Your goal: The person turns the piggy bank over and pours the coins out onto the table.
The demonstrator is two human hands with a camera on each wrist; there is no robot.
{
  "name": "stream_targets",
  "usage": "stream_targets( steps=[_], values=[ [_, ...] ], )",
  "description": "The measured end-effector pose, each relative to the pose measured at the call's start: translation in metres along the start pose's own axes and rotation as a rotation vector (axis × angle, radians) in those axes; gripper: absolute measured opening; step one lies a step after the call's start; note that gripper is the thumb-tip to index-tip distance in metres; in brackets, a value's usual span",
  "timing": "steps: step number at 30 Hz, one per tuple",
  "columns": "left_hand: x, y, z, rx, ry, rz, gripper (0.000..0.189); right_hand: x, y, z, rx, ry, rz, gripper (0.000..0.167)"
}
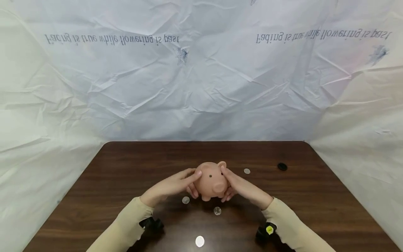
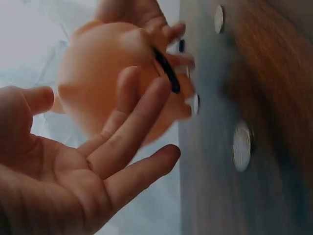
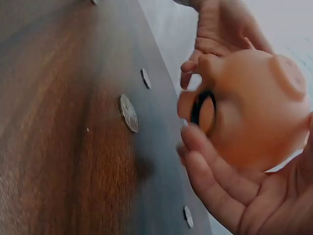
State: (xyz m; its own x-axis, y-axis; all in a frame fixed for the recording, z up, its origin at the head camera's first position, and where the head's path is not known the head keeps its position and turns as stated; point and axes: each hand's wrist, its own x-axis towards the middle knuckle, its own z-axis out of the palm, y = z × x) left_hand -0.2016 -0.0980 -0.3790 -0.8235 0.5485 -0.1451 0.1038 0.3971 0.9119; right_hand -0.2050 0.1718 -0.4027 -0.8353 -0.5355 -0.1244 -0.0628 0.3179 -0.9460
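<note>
A pink piggy bank (image 1: 208, 185) is held between both hands above the brown table, its snout turned to the front right. On one side the left hand (image 1: 176, 183) grips it, thumb near the ear and fingers lower down. The right hand (image 1: 247, 189) holds the other side, with its thumb by the eye. In the right wrist view the underside of the piggy bank (image 3: 249, 107) shows a round opening with a dark rim. Below lie a coin (image 1: 185, 200) near the left hand and another coin (image 1: 217, 210) in front.
A shiny coin (image 1: 199, 241) lies near the front of the table (image 1: 132, 164), and another coin (image 1: 247, 171) sits behind the right hand. Farther right is a round black plug (image 1: 282, 166). White printed sheeting (image 1: 201, 87) surrounds the table's back and sides.
</note>
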Motion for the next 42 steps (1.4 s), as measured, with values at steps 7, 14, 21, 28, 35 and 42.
stream_targets(
  steps=[7, 14, 21, 28, 35, 42],
  values=[
    [0.006, -0.005, -0.008, 0.107, 0.038, 0.0, 0.078, 0.001, -0.007, 0.001, 0.003, 0.003, 0.035, 0.068],
    [-0.009, 0.017, -0.016, 0.2, 0.139, 0.418, 0.085, -0.02, -0.038, 0.003, 0.006, 0.15, -0.312, 0.096],
    [-0.023, 0.039, -0.021, 0.464, 0.205, 1.043, 0.081, -0.025, -0.044, 0.004, -0.34, 0.272, -0.913, 0.097],
    [-0.019, 0.045, -0.017, 0.73, 0.412, 1.416, 0.085, -0.013, -0.042, -0.002, -0.593, 0.362, -1.374, 0.08],
    [-0.019, 0.033, -0.014, 0.453, 0.263, 0.715, 0.094, -0.016, -0.034, 0.004, -0.392, 0.341, -0.751, 0.084],
    [-0.002, 0.004, -0.01, 0.036, 0.024, 0.001, 0.062, -0.003, -0.018, 0.009, 0.06, 0.078, -0.022, 0.063]
  ],
)
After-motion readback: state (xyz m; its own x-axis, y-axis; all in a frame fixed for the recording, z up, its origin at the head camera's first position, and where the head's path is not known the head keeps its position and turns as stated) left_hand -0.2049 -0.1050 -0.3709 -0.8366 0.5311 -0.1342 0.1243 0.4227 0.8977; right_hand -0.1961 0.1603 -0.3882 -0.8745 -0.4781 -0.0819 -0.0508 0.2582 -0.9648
